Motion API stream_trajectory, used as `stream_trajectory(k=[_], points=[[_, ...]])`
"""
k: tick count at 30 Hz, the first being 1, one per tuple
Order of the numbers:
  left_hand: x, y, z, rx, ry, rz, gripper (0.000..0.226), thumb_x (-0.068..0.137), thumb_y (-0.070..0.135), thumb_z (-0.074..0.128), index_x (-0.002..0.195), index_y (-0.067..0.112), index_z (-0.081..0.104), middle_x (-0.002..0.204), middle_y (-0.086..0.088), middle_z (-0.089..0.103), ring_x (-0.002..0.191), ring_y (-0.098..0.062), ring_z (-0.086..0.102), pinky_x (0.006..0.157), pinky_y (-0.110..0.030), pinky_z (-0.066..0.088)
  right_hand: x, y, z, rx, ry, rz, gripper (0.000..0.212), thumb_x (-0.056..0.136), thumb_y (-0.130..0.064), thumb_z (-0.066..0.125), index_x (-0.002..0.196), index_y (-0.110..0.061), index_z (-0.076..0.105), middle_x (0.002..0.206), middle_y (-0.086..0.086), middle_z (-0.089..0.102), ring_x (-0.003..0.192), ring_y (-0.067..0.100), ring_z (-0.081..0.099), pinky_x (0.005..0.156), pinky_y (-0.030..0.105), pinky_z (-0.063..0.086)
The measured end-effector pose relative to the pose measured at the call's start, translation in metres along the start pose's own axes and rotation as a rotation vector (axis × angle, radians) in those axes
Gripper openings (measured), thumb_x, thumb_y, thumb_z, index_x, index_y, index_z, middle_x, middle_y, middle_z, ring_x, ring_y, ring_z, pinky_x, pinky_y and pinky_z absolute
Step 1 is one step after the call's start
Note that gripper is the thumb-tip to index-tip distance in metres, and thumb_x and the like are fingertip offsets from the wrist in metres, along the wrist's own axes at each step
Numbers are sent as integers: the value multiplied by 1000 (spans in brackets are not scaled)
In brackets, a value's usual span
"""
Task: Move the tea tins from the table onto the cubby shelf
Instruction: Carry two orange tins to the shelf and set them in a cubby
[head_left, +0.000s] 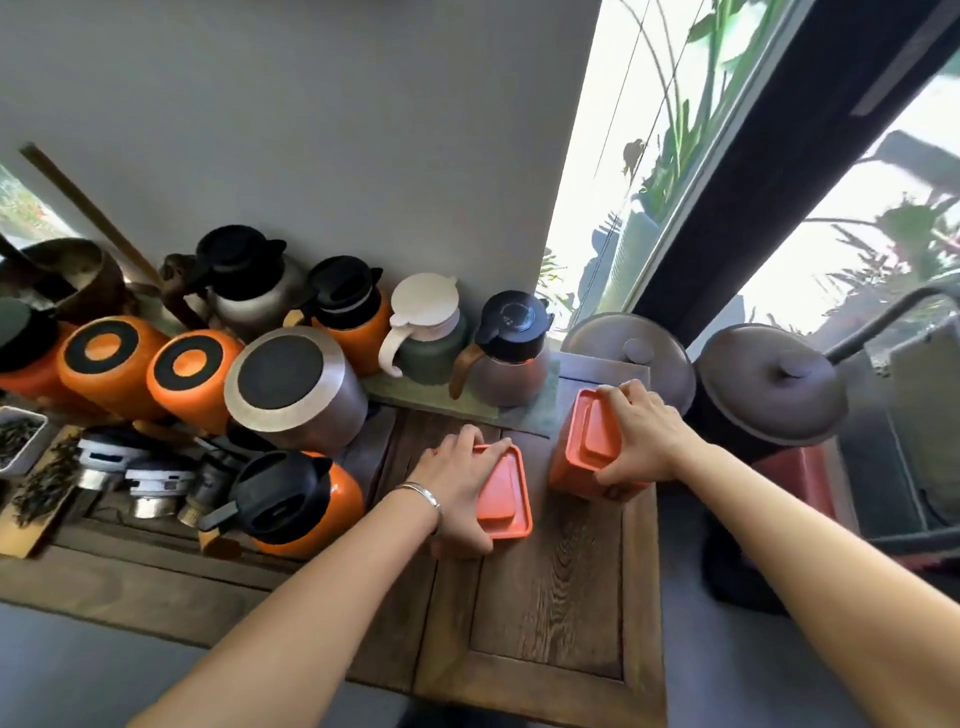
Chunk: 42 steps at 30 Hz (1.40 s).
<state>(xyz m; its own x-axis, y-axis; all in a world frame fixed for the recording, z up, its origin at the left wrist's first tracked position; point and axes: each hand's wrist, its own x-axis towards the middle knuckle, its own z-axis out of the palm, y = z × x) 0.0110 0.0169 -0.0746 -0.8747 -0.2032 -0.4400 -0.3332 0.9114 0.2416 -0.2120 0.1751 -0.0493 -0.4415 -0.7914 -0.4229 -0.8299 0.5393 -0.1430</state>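
Two orange square tea tins stand on the dark wooden table. My left hand grips the nearer tin from its left side, fingers over the lid's far edge and thumb at the near corner. My right hand grips the farther tin from its right side, fingers over the top edge and thumb low on the side. A silver bracelet sits on my left wrist. No cubby shelf is in view.
Several orange and steel thermos jugs crowd the table's left and back. A black-lidded orange jug lies just left of my left hand. Two big dark lidded pots stand right of the tins by the window. Loose tea leaves lie far left.
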Motion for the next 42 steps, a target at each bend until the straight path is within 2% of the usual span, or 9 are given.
stream_trajectory(k=[8,14,19,23,25,28,31,34,42], points=[[24,53,-146,81,145,197,118,50,68,70,143,37,5,135,-6,24,122,-29,36,98,-45,44,-92,33,-116,37,124,176,112,51,-66,72,144,-28,21,126,2,37,114,27,44,97,40,42],[14,146,-260,174,300,460,120,49,63,78,145,34,12,132,-3,27,121,-27,39,93,-40,48,-211,53,-196,63,297,410,115,44,-71,70,142,-25,31,124,3,45,103,20,51,90,36,50],[-6,246,-301,225,267,701,112,44,65,80,138,34,26,124,-1,34,113,-23,45,93,-41,50,-333,57,-219,114,407,623,108,46,-69,74,138,-27,34,115,-2,42,97,17,51,83,28,46],[-35,338,-308,338,236,896,104,44,64,79,133,29,37,121,-3,42,102,-21,51,88,-35,50,-435,53,-217,142,443,805,94,46,-68,72,125,-26,44,112,-2,51,97,19,55,83,29,48],[-51,384,-305,357,242,999,102,46,61,82,132,28,39,118,-3,43,98,-20,49,84,-31,47,-486,47,-209,174,460,893,96,50,-67,72,131,-27,40,115,-1,47,99,18,53,88,30,47],[-80,455,-293,384,208,1132,106,45,62,82,135,28,37,119,-5,41,102,-24,52,91,-36,48,-566,37,-187,173,482,1058,103,55,-66,75,140,-26,34,120,2,43,110,23,52,92,32,46],[-114,521,-276,415,186,1257,110,47,64,82,139,29,33,123,-6,40,111,-28,51,96,-37,44,-639,24,-163,202,493,1252,113,46,-73,72,141,-24,34,121,0,41,111,23,52,88,38,51],[-151,584,-254,410,141,1354,110,48,62,82,140,30,32,120,-2,37,107,-25,49,91,-35,46,-706,17,-140,282,513,1382,113,46,-72,72,142,-28,33,124,0,41,108,23,53,83,38,54],[-246,756,-187,454,44,1510,115,44,64,80,142,33,29,123,-1,35,112,-26,49,85,-39,55,-872,38,-82,304,530,1578,109,44,-75,69,138,-33,34,122,-4,41,103,18,50,75,31,51]])
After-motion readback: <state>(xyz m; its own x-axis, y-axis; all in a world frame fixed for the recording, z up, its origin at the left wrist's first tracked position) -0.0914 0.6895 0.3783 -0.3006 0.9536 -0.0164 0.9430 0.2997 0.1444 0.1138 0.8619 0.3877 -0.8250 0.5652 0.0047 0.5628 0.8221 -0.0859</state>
